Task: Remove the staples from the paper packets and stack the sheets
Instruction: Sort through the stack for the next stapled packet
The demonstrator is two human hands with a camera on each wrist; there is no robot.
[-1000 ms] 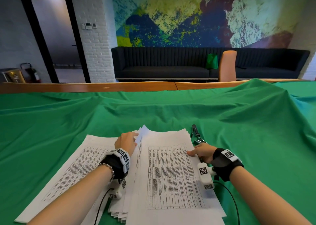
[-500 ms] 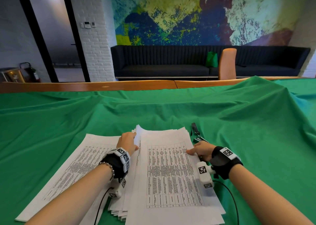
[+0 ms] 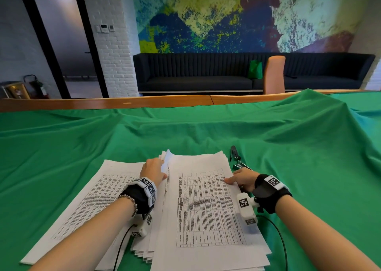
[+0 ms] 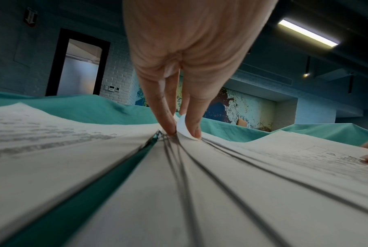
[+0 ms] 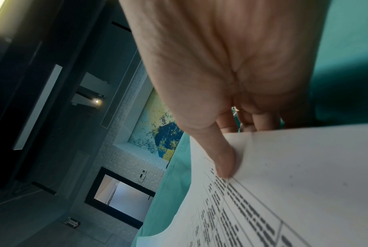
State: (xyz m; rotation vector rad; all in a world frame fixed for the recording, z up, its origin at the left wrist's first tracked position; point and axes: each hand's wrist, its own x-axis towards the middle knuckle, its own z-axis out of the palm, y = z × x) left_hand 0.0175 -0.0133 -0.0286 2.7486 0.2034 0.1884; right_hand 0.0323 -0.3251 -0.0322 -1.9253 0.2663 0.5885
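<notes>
A green cloth (image 3: 206,130) covered the table, rumpled into folds at the far right. On it, near the person, lay two lots of printed paper: a thick, fanned pile of paper packets (image 3: 206,208) in the middle, and just left of it, separated by a thin strip of cloth in the left wrist view, a flatter stack of sheets (image 3: 82,200). The left hand (image 3: 153,170) sat at the far left corner of the pile, its forefinger and thumb (image 4: 191,123) pinching a small curled corner of paper (image 4: 183,125) lifted off the layers below. The right hand (image 3: 243,178) rested on the pile's right edge, thumb (image 5: 223,158) pressed flat on the top page beside the printed table while the other fingers curled under the edge, so that it gripped the paper. Just beyond that hand, on the cloth beside the pile's far right corner, lay a small dark metal tool (image 3: 236,157), too small to tell its kind.
</notes>
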